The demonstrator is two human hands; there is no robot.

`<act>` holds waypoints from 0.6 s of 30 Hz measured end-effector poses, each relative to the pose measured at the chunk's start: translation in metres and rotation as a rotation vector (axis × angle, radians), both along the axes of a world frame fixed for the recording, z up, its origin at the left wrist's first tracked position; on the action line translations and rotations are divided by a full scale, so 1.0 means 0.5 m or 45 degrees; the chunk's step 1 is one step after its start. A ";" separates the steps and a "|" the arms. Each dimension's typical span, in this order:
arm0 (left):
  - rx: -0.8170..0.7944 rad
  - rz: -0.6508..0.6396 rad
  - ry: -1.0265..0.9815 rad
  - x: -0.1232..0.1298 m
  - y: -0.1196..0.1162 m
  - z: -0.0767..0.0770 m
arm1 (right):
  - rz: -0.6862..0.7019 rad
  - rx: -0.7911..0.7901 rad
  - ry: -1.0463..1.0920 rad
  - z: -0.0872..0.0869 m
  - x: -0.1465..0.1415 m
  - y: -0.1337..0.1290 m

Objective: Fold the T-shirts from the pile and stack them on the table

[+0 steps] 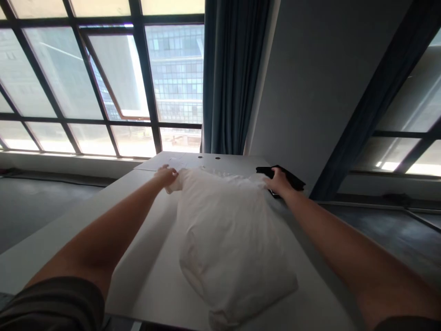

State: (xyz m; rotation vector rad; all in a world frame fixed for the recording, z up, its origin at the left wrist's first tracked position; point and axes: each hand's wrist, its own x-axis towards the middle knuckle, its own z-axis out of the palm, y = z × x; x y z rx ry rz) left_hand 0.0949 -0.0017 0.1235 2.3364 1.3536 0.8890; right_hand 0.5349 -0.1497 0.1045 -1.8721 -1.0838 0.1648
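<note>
A white pillowcase (234, 225), creased and bulging as though filled, stretches lengthwise over the white table. Its far edge looks ruffled, and the near end droops into a rounded corner. At the far left corner, my left hand (166, 176) is closed on the fabric, thumb and fingers pinched together. My right hand (278, 182) grips the far right corner, its fingers partly hidden by cloth and blur. Right behind that hand lies a black flat object (291, 178), whose kind I cannot make out. What is inside the pillowcase is hidden.
The white table (148, 257) runs away from me toward a dark blue curtain (234, 78). Two dark round holes (217, 158) sit near its far end. Large windows (174, 78), one tilted open, fill the left. A grey wall (310, 92) stands on the right.
</note>
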 end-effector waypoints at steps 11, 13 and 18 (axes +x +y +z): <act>-0.178 -0.214 0.661 0.029 -0.208 -0.335 | 0.760 -0.621 -0.773 -0.309 -0.080 -0.141; -0.192 -0.234 0.662 0.022 -0.196 -0.331 | 0.769 -0.623 -0.766 -0.299 -0.073 -0.140; -0.162 -0.305 0.580 0.018 -0.188 -0.297 | 0.750 -0.522 -0.787 -0.284 -0.074 -0.138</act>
